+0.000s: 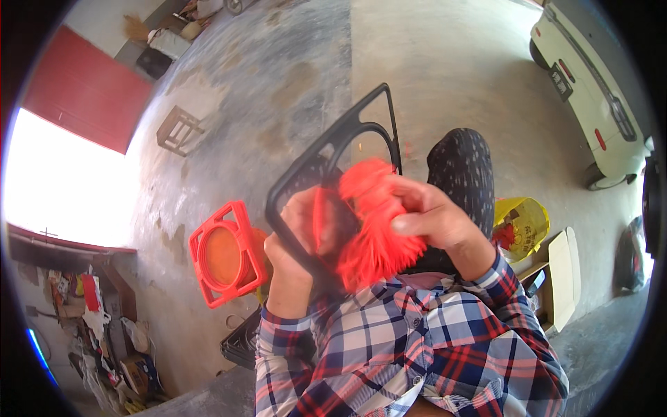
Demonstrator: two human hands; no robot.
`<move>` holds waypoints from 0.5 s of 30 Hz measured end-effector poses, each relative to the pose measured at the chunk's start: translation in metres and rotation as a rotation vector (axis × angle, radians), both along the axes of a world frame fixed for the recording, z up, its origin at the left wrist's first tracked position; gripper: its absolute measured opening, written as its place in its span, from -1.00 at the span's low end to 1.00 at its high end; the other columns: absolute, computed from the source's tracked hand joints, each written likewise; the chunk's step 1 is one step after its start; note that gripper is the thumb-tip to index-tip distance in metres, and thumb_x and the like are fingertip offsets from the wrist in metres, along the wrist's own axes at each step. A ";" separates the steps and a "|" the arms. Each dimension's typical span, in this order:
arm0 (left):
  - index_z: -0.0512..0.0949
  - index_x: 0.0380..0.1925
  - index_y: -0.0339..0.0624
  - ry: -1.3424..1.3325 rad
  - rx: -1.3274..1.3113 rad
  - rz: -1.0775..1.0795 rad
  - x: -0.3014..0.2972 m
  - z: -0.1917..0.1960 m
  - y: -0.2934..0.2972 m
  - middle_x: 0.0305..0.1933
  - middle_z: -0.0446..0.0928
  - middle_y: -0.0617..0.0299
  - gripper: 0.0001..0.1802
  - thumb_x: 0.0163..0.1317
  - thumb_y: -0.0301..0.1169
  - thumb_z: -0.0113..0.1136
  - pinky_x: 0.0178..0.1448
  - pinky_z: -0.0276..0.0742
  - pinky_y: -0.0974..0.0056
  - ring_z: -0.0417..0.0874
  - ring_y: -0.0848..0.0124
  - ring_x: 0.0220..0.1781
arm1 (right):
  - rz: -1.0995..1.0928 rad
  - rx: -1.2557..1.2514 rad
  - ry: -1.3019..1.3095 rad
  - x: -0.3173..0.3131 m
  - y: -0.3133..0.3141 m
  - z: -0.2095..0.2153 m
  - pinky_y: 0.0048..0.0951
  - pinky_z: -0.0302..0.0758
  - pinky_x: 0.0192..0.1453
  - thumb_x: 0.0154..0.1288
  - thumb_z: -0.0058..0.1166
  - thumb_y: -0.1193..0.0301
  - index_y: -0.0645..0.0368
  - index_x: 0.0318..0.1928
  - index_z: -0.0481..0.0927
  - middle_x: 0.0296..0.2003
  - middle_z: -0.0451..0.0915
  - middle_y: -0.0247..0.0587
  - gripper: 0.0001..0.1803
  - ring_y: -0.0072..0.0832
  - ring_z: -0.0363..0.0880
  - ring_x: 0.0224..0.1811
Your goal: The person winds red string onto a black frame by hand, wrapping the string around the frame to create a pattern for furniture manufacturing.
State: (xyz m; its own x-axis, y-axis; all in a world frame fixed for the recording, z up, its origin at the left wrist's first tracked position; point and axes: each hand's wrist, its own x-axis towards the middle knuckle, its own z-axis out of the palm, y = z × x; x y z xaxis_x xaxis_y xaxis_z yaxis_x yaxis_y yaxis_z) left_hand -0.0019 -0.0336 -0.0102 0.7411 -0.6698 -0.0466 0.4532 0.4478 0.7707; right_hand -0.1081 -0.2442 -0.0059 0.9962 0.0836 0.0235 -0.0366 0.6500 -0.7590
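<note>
While the left hand closes around the lower edge of one black plastic frame, the right hand clasps a bright red tassel against that same frame, thumb laid across the strands. Both hands are shut on what they hold, raised close in front of the chest. The frame is held tilted, its upper corner pointing away over the concrete floor; the tassel's threads fan out downward and partly hide the frame's middle.

Just to the left of the left hand sits one orange square frame with a round opening, apart from both hands. Below it, a dark crate shows only in part. One knee in dotted dark fabric rises behind the right hand. To the right lie one yellow bag and one open cardboard box. One white car stands at the far right, and one small wooden stool stands on the floor well away, upper left.
</note>
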 end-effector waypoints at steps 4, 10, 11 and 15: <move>0.41 0.15 -0.33 0.043 -0.039 0.031 -0.020 -0.003 -0.021 0.13 0.52 0.00 -0.33 0.15 -0.07 0.19 0.31 0.42 0.12 0.56 0.16 0.16 | -0.160 -0.520 -0.048 0.027 0.020 0.017 -0.58 0.47 -0.08 0.21 0.26 0.43 0.27 0.14 0.39 -0.25 0.58 -0.36 -0.48 -0.67 0.53 -0.21; 0.35 0.22 -0.40 0.113 -0.004 0.023 -0.018 -0.013 -0.020 0.15 0.49 -0.01 -0.48 0.31 -0.34 -0.01 0.19 0.47 0.21 0.56 0.26 0.12 | -0.072 0.151 -0.094 0.032 -0.001 -0.040 -0.53 0.50 -0.11 0.31 0.14 0.39 0.23 -0.07 0.54 -0.23 0.61 -0.28 -0.76 -0.61 0.56 -0.22; 0.38 0.19 -0.41 0.243 -0.076 -0.062 -0.025 0.012 -0.030 0.11 0.51 0.02 -0.52 0.31 -0.39 -0.01 0.15 0.49 0.24 0.57 0.29 0.07 | -0.073 0.227 -0.031 0.033 0.002 -0.044 -0.48 0.50 -0.06 0.31 0.12 0.37 0.24 -0.04 0.54 -0.19 0.61 -0.24 -0.73 -0.56 0.57 -0.19; 0.35 0.19 -0.46 -0.008 -0.004 -0.201 -0.031 -0.004 -0.020 0.12 0.50 0.05 -0.53 0.39 -0.35 -0.17 0.14 0.49 0.25 0.58 0.30 0.05 | 0.067 0.404 0.012 0.026 0.014 -0.053 -0.31 0.43 0.16 0.23 0.18 0.24 0.28 0.07 0.49 -0.07 0.57 -0.12 -0.52 -0.39 0.55 0.00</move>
State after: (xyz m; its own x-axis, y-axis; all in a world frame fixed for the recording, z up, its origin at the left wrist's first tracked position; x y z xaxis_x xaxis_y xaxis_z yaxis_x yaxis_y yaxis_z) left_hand -0.0326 -0.0539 -0.0138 0.5928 -0.8044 -0.0388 0.5280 0.3518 0.7729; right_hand -0.0820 -0.2306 -0.0591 0.9892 0.1352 0.0559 -0.0968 0.8914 -0.4428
